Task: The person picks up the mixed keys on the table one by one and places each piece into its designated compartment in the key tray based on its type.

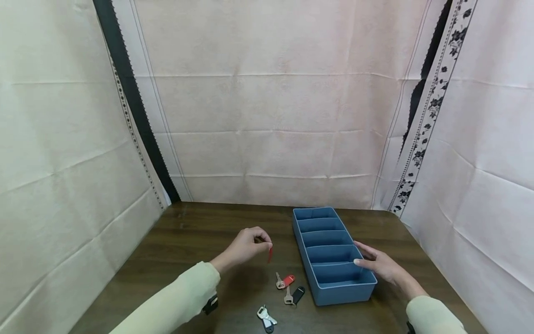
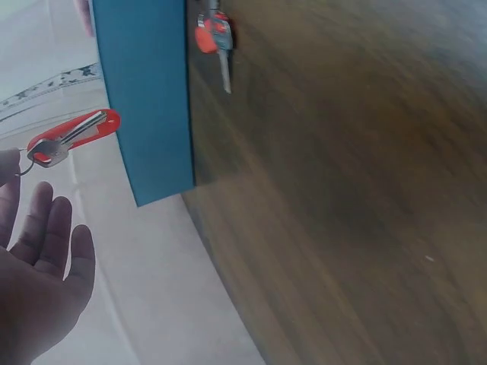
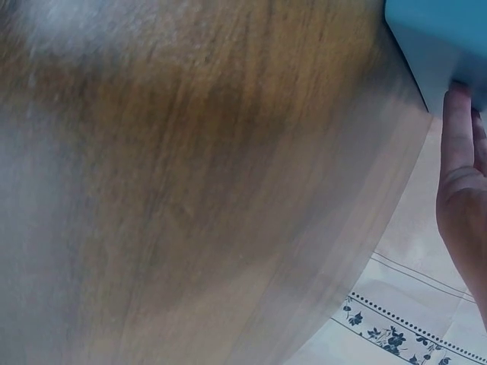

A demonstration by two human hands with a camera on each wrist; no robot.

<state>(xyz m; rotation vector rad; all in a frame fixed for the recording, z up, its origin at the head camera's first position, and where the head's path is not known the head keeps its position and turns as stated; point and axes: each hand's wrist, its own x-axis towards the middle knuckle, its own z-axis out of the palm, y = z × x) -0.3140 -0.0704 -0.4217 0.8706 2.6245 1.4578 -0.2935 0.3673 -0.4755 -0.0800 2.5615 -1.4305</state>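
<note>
Thumb and fingers of my left hand (image 1: 248, 243) pinch the ring of a key with a red tag (image 2: 95, 125). It hangs above the table, left of a blue divided box (image 1: 344, 295); the other fingers are spread loosely in the left wrist view. My right hand (image 1: 381, 265) holds the box's right side, thumb over the rim and fingers along the outer wall (image 3: 437, 65). Between the left hand and the box lie a key with a red tag (image 1: 289, 280) and one with a black tag (image 1: 298, 294). Nearer me are silver keys with a dark tag (image 1: 267, 319).
The box stands lengthwise on a brown wooden table (image 1: 200, 241), its several compartments in a row, divided by thin walls. Pale cloth sheets (image 1: 267, 116) hang behind the table and on both sides.
</note>
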